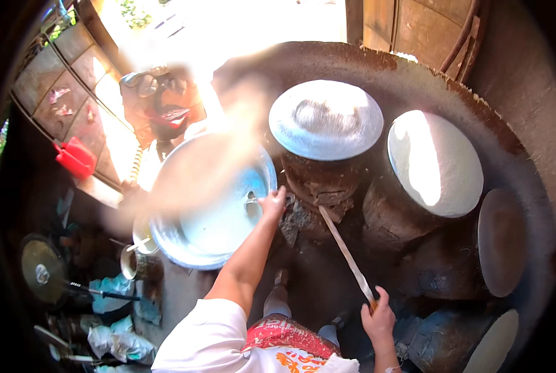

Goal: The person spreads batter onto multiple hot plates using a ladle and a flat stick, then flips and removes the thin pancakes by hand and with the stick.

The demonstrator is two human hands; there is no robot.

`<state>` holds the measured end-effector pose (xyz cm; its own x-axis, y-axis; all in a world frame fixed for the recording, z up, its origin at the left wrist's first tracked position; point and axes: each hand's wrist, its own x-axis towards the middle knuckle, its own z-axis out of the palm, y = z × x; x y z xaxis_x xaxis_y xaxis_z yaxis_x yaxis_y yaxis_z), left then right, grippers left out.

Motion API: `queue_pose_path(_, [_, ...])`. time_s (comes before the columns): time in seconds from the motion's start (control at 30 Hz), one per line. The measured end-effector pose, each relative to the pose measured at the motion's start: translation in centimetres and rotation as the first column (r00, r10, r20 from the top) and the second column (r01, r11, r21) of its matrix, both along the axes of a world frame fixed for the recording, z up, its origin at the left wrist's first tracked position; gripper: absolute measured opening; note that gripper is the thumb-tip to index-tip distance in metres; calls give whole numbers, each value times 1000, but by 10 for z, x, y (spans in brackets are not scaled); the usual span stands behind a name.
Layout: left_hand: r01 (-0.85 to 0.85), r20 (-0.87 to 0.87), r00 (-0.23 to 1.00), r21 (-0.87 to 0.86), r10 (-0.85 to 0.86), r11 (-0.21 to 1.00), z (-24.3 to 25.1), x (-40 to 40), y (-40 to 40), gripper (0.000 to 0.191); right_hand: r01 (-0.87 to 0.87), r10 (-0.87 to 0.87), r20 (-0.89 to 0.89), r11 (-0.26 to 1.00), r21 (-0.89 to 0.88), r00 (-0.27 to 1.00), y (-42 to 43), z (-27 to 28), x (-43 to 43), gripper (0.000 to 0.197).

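A large round basin (215, 261) with a bluish inside stands left of centre, a small cup or ladle (253, 205) lying in its pale contents. My left hand (275, 203) is at the basin's right side, its fingers beside that cup; whether they grip it or the rim cannot be told. In my right hand (379, 313), low on the right, is a long pale wooden stick (348, 254). Its far end points at the foot of a brown clay stove (324, 179), which bears a dented metal lid (327, 120). A pale blur hides part of the basin.
More round stoves stand in an arc on the right; one carries a pale round sheet or lid (445, 172), others a dark disc (501, 242) and a pale disc (494, 342). A raised curved edge (487, 109) runs behind them. At left are a red plastic container (76, 157) and plastic bags (122, 340).
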<state>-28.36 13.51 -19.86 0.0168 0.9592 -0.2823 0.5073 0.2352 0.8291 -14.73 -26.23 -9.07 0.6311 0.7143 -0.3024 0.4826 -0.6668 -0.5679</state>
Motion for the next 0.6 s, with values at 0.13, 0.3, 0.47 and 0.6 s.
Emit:
queue_pose_path(0.13, [49,140,990,-198,-21,979,-2,-72,-9,35,-355,240,357,884,305,903,139,23,-23,23])
queue_pose_path(0.3, [61,329,934,-537,142,841,53,-170,37,51,-532,567,248,823,-197,786,299,33,-70,27])
queue_pose_path(0.47, [22,404,866,-620,295,784,17,-188,50,51,-557,639,83,720,-414,764,366,-2,-116,20])
queue_pose_path(0.6, [185,278,959,-457,-58,870,44,-175,77,57,-439,493,49,811,-386,868,348,33,-98,21])
